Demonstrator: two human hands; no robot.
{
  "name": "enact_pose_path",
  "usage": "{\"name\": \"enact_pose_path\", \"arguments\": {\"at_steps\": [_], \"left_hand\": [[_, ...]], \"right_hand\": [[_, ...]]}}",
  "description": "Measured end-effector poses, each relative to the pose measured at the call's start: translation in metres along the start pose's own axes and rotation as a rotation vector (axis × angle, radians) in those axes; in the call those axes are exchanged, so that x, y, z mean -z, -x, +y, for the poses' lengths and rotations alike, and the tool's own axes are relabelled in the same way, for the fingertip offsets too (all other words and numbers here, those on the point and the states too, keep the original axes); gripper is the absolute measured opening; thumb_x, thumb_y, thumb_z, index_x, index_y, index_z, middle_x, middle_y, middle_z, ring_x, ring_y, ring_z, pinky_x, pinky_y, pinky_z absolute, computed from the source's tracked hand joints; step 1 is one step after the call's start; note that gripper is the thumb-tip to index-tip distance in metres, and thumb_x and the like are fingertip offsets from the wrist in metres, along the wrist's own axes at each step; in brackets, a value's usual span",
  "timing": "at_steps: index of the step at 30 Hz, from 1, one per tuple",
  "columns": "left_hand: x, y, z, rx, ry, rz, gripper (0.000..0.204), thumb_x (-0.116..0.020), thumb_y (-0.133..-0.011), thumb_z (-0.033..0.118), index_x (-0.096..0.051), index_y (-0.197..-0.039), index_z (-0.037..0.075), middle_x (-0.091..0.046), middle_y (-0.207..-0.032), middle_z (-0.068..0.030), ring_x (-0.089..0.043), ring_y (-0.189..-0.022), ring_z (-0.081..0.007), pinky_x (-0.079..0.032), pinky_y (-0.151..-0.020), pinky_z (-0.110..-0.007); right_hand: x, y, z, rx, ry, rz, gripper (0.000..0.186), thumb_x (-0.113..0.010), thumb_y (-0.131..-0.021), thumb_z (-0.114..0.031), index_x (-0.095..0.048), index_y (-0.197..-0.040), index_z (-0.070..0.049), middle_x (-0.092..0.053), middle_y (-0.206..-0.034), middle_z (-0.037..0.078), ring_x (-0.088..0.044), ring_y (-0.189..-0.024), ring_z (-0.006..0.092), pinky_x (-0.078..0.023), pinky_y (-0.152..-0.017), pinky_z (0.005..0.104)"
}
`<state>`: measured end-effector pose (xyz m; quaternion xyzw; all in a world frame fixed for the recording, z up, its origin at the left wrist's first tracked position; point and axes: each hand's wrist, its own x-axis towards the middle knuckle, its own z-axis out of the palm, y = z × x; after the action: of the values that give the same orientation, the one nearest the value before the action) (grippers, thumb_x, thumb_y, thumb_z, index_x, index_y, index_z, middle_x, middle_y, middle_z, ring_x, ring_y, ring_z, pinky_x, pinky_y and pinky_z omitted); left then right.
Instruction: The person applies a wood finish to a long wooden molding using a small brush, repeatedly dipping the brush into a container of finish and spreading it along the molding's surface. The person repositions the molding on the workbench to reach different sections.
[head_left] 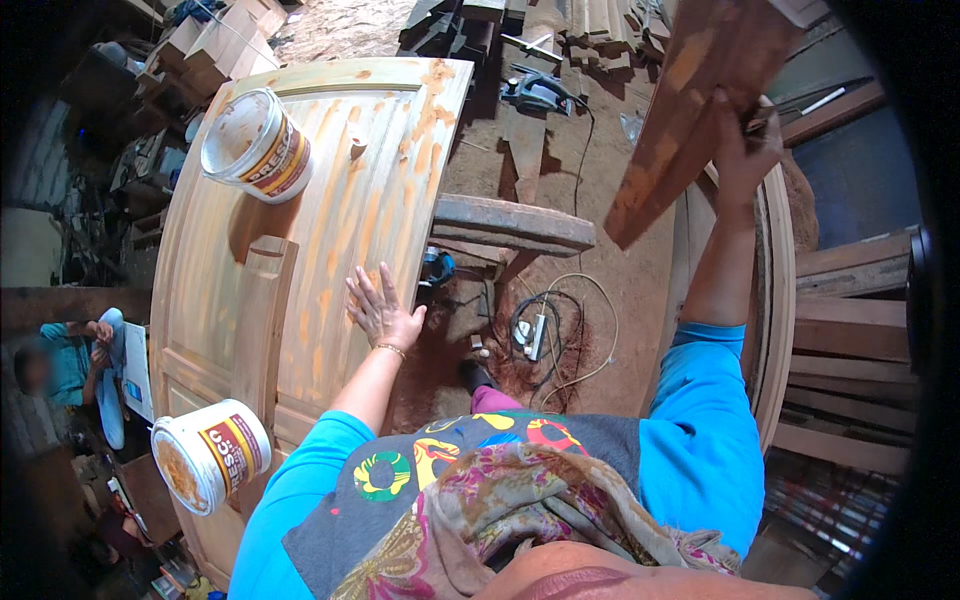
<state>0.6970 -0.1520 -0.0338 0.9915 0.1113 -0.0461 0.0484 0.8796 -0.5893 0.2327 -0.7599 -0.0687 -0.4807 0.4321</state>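
Observation:
My left hand (pixel 385 308) lies flat on a pale wooden door panel (pixel 400 170), its fingers spread near the right edge. Orange-brown filler streaks mark the panel. Up at the right, my right hand (pixel 745 150) grips the edge of a dark reddish-brown wooden board (pixel 690 90), which is raised and tilted. Part of that grip is hidden behind the wood. Two white plastic buckets with red and yellow labels are on the panel: an upper bucket (pixel 285 165) and a lower bucket (pixel 240 440). Between them rests a narrow wooden piece (pixel 262 320).
A rough beam (pixel 515 222) props the panel. On the dusty floor lie an electric power planer (pixel 540 95), a white power strip (pixel 537 337) and looped cables (pixel 580 340). Curved wooden frame pieces (pixel 778 300) stand at my right, beside stacked timber (pixel 845 330). Another person (pixel 80 365) sits at far left.

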Motion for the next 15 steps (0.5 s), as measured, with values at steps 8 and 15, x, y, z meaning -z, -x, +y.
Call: {"name": "enact_pose_path", "arguments": {"at_steps": [8,15], "left_hand": [[0.005,0.001,0.003,0.036,-0.047,-0.057,0.131,-0.08,-0.066,0.054,0.008,-0.156,0.021,0.006,-0.159,-0.0235,0.007,-0.146,-0.0467,-0.01,-0.112,-0.066],[0.002,-0.001,-0.003,-0.03,-0.031,-0.023,0.131,-0.081,-0.063,0.051,0.006,-0.156,0.019,0.006,-0.159,-0.024,0.005,-0.146,-0.0479,-0.01,-0.111,-0.067]], "right_hand": [[-0.081,-0.008,0.057,-0.287,-0.383,0.133,0.035,-0.083,-0.079,-0.026,-0.066,-0.096,0.0,-0.069,-0.087,0.005,-0.059,-0.074,0.0092,-0.048,-0.068,0.0251],[-0.239,0.022,0.175,-0.335,0.091,-0.057,0.047,-0.081,-0.073,-0.044,-0.068,-0.09,-0.002,-0.07,-0.081,0.008,-0.064,-0.073,0.0195,-0.05,-0.068,0.0318]]}}
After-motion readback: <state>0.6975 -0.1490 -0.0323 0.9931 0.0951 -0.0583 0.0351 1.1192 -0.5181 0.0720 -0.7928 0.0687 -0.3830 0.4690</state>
